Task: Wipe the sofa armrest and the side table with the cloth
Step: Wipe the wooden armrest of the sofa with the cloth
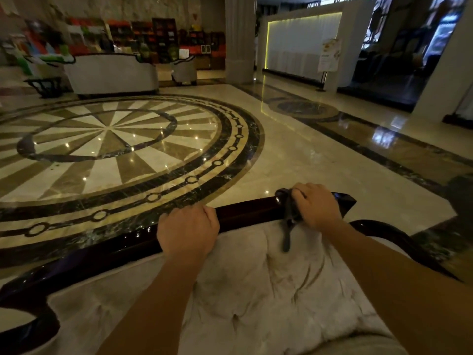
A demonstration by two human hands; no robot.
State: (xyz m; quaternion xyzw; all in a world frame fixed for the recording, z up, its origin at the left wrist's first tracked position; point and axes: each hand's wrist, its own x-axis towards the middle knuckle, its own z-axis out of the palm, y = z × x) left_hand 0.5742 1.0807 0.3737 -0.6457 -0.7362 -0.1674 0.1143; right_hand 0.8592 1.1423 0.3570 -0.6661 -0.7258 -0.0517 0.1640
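My right hand [318, 206] is curled over a dark grey cloth [290, 213], fingers bent and pressing it down onto the glossy dark wooden rail [245, 212] that caps the sofa armrest. The cloth is bunched under my palm, wrapped across the rail, with a loose tail hanging off the near side onto the pale tufted upholstery [256, 290] just below. My left hand [186, 233] sits further left along the same rail, fingers folded over its far edge in a bare grip, holding nothing but the wood; I judge it is only steadying me.

The cloth lies close to the rail's right end, where the wood comes to a pointed corner [345, 201]. Beyond the rail is polished marble floor [294, 155] with a round inlaid pattern, and well beyond that another pale sofa [112, 73].

As I read it, the armrest is the step in hand. Whether the stretch of rail to the left has been wiped I cannot tell; it shines either way. No side table is recognisable here, so that half of the job looks entirely ahead of me.
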